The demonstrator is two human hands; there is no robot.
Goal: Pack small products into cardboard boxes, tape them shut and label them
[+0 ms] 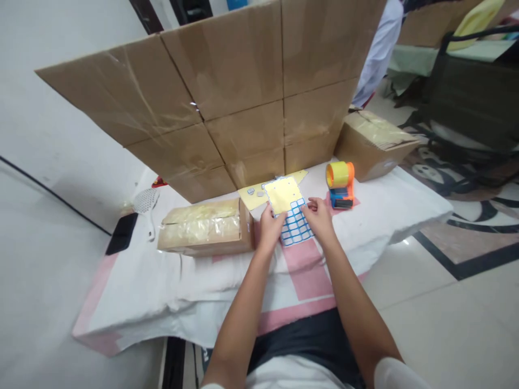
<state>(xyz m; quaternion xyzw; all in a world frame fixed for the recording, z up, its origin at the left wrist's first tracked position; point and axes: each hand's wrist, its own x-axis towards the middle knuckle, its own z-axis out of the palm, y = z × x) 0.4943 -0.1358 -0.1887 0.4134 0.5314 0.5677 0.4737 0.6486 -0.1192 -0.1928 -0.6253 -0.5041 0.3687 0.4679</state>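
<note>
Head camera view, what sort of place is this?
Probably a makeshift packing station indoors: taped brown cardboard box, orange tape dispenser, and a sheet of blue-bordered white labels held by the left hand and right hand.

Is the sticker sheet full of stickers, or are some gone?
Partly empty. The sticker sheet's top half is bare yellow backing; only the lower rows carry blue-edged stickers. The left hand and right hand hold its sides.
</note>
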